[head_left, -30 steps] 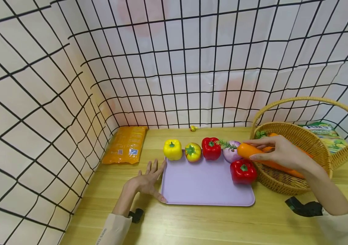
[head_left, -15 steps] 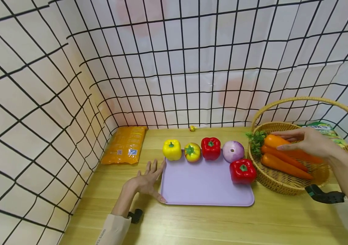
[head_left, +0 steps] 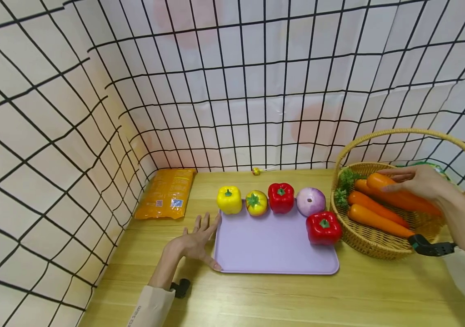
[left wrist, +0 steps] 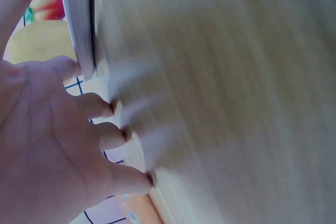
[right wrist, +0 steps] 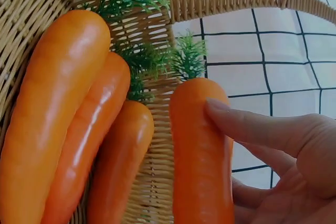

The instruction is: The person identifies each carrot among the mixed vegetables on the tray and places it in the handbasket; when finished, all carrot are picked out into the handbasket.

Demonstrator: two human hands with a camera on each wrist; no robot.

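Note:
My right hand [head_left: 424, 184] holds an orange carrot [right wrist: 202, 145] with a green leafy top. The thumb lies on its near side in the right wrist view, with other fingers behind it. That carrot is over the wicker basket [head_left: 373, 247], where three more carrots [right wrist: 50, 124] lie side by side. With fingers spread, my left hand [head_left: 195, 243] rests on the table at the left edge of the lilac tray [head_left: 273, 250]. Its thumb and one finger are against the tray rim [left wrist: 79, 24].
Along the tray's far edge stand a yellow bell pepper [head_left: 229, 200], a small yellow-red fruit [head_left: 256, 203], a red pepper [head_left: 281, 198] and a purple onion [head_left: 311, 202]. Another red pepper [head_left: 324, 228] sits at the right edge. An orange packet [head_left: 167, 194] and a lollipop [head_left: 256, 171] lie behind.
My right hand has carried the carrot from over the onion rightward to the basket, then slightly further right. The left hand has stayed at the tray's edge.

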